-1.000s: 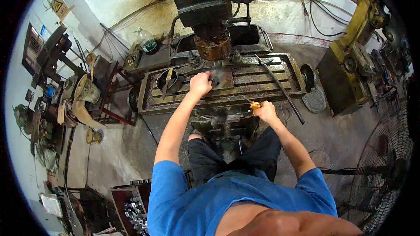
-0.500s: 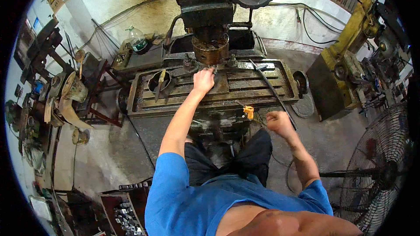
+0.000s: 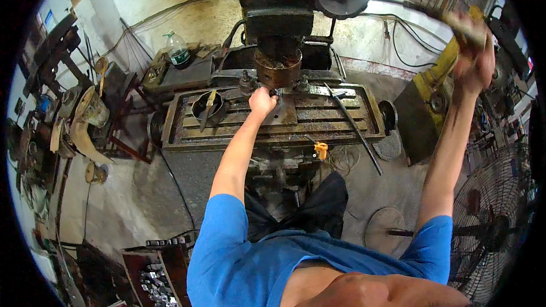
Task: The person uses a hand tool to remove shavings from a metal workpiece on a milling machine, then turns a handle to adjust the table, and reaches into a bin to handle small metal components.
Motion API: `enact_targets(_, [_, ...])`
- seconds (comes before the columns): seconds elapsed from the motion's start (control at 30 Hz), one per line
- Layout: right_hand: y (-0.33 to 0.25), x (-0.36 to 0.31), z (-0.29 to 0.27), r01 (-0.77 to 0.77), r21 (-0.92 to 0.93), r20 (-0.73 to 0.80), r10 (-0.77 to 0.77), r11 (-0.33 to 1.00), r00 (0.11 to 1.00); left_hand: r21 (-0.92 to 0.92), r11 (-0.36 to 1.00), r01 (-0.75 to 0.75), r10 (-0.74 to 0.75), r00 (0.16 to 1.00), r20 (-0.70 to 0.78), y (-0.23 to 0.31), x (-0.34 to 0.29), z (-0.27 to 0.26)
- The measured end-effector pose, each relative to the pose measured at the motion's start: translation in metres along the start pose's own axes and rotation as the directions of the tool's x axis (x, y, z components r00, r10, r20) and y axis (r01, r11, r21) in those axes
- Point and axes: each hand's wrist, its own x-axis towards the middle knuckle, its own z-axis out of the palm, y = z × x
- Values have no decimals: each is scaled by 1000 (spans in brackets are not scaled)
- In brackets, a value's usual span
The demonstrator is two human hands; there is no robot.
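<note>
On the slotted table [image 3: 341,115], the left hand [image 3: 263,102] curls its fingers about a plate [image 3: 284,111] edge under the cutter [image 3: 277,71]; the raised right hand [image 3: 472,57] grips a blurred tool [image 3: 463,25]

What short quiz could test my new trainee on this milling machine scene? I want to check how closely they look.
1. True or false: the left hand rests on the machine table.
2. Where is the right hand? A) raised high at the right B) on the table C) on the floor fan
3. What colour is the person's shirt?

Key: 1 true; 2 A; 3 blue.
</note>
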Motion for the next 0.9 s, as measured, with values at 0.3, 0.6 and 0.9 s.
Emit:
enact_targets(0.3, [-1, -116, 19, -11, -251, -78, -9, 968, 997, -41, 999, -24, 22, 999, -40, -3, -8, -1])
enact_targets(0.6, [5, -124, 25, -22, -213, -97, 1, 977, 995, -25, 998, -59, 56, 994, -94, -13, 2, 10])
enact_targets(0.9, [2, -126, 32, -60, -134, -127, 43, 989, 991, -328, 929, -174, 179, 984, -13, -35, -31, -35])
